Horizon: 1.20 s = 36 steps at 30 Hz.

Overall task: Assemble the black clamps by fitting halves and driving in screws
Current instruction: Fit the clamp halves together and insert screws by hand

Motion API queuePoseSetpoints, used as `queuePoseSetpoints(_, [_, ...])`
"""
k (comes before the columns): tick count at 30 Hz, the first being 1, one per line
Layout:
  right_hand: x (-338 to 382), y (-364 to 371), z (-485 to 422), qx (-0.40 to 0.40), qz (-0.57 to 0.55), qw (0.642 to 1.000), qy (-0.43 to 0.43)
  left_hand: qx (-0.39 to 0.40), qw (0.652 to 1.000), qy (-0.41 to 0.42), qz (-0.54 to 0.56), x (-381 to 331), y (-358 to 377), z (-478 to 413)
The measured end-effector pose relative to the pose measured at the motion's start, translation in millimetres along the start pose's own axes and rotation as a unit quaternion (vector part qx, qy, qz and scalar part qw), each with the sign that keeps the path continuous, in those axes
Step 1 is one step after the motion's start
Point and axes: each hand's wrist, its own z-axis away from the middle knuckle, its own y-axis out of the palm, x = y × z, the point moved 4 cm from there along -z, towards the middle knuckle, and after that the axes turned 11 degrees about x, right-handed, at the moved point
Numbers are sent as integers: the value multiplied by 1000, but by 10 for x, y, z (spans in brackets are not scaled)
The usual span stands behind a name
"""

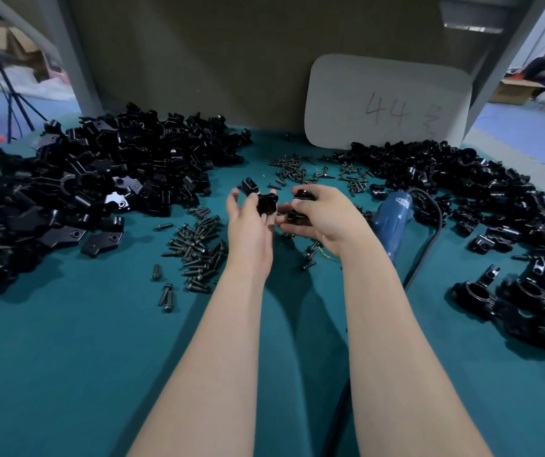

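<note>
Both bare forearms reach forward over a teal cloth-covered table (67, 374). The left hand (248, 222) is turned palm-up with its fingers loosely spread, and a black metal clamp half (266, 204) rests against the fingertips, another angular black piece showing just above it. The right hand (324, 219) is curled around a second black clamp part (302, 196), which pokes out above the knuckles (how much more of it sits inside the palm cannot be told). The two hands are close together, nearly touching at the fingertips.

To the left lies a large heap of loose black clamp halves (99, 179). On the right, a spread of rounded black clamp pieces (482, 199) runs down toward the near edge. Dark short screws (198, 249) are scattered below the left hand, and a further scatter of screws (292, 169) lies beyond the hands. A blue corded electric screwdriver (393, 222) lies on the cloth just beside the right wrist. A grey rounded card marked "44" (386, 103) leans against the back panel.
</note>
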Motion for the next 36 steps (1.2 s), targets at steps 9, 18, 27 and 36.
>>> queuePoseSetpoints(9, [39,-3,-50,-80,163,981,-75,60,912,75,-399,34,20,29])
queuePoseSetpoints(18, [16,-119,-44,-61,66,994,-58,124,942,-54,-306,105,26,-37])
queuePoseSetpoints(27, [85,-85,45,43,-200,977,-64,83,987,-122,-70,37,-76,-72])
queuePoseSetpoints(36, [31,-204,22,-60,-103,986,-116,82,991,-103,4,46,-67,-48])
